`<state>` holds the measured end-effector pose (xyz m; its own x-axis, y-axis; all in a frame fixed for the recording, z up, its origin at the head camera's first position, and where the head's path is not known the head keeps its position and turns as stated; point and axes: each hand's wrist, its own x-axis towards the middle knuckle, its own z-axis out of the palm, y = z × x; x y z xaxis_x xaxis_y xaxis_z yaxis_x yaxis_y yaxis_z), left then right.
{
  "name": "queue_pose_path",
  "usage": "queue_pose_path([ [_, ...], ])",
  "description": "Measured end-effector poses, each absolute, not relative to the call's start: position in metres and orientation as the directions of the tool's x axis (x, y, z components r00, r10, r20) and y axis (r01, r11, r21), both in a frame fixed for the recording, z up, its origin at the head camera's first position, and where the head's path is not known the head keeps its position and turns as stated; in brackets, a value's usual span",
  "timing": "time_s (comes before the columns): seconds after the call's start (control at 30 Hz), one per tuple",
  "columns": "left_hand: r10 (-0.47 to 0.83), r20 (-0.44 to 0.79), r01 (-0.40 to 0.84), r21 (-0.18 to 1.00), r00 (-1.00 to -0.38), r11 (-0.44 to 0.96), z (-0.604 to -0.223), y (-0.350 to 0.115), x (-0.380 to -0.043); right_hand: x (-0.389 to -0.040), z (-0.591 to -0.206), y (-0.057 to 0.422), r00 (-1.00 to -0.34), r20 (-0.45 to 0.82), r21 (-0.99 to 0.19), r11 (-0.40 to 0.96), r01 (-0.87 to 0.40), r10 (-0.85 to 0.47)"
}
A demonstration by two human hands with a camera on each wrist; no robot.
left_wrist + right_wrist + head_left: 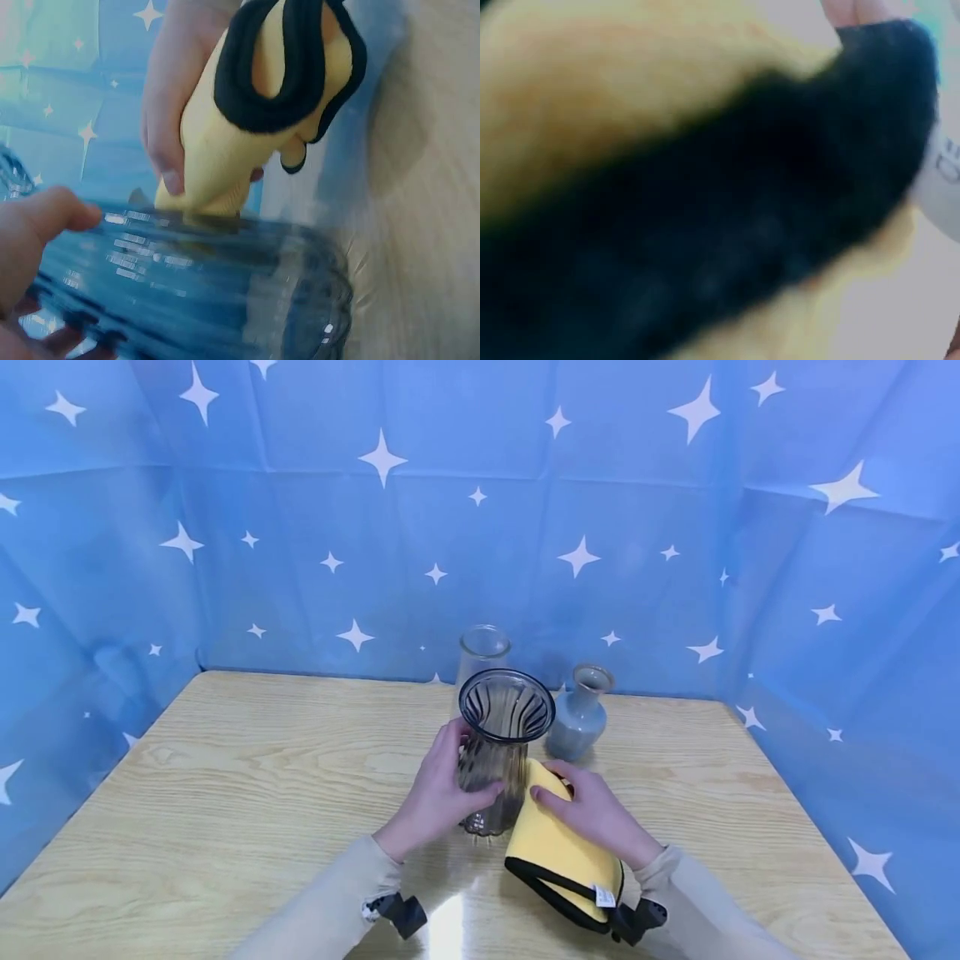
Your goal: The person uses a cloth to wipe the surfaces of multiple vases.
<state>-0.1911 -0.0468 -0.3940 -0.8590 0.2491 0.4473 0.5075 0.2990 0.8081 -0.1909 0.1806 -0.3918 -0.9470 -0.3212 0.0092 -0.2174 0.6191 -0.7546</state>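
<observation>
The right hand (596, 817) pinches a folded yellow cloth (558, 843), whose black-edged end hangs toward the wrist. Just left of that hold, the left hand (441, 787) curls round a ridged glass vase (495, 762), thumb on the near side, rim above the fingers. Beyond the two grips stand a blue-grey vase (576, 725) and, partly hidden, a clear vase (483, 650). The smooth glass could slip if the left hand slackens; pushing it away could knock its neighbours. The left wrist view shows cloth meeting glass; only the head view plainly shows both rear vases.
</observation>
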Motion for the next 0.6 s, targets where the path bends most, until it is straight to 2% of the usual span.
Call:
queue_pose_path([
  [0.3, 0.389, 0.332, 0.442, 0.866, -0.859, 0.235, -0.380, -0.059, -0.205, -0.194, -0.380, 0.181, -0.905, 0.260, -0.787, 0.469, -0.400, -0.336],
  [0.47, 0.424, 0.228, 0.336, 0.920, -0.877, 0.200, -0.379, -0.064, -0.213, -0.195, -0.365, 0.180, -0.911, 0.271, -0.862, 0.342, -0.373, -0.309],
  [0.6, 0.439, 0.211, 0.314, 0.933, -0.873, 0.176, -0.381, -0.067, -0.216, -0.196, -0.355, 0.179, -0.926, 0.271, -0.908, 0.251, -0.337, -0.262],
])
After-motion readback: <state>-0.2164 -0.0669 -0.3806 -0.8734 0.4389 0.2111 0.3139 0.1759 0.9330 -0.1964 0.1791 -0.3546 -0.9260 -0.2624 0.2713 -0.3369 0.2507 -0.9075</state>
